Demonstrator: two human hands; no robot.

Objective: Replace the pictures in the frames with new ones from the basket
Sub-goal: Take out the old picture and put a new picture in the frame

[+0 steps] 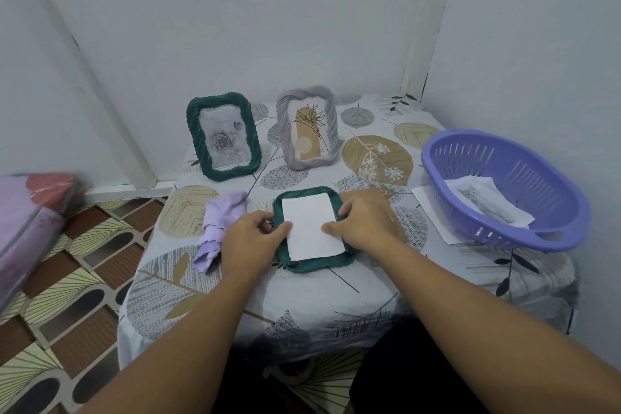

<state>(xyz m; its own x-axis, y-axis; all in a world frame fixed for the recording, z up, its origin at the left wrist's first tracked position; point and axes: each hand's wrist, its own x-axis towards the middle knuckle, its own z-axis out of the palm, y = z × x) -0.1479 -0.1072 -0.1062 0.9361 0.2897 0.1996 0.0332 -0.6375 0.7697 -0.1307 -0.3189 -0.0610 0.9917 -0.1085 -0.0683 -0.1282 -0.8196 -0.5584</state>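
- Face-down dark green ridged picture frame [311, 260] lies mid-counter; white paper sheet [311, 225], light and easily creased, rests in it.
- Left hand [252, 235] and right hand [361, 222]: each grip pinches a frame edge, thumbs on paper.
- Best handled by the stiff rim.

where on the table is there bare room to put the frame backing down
Bare cloth lies along the near edge, in front of the flat green frame under both hands, and at the back right between the grey frame and the purple basket. It is crowded on the left, where the lilac cloth adjoins the left hand.
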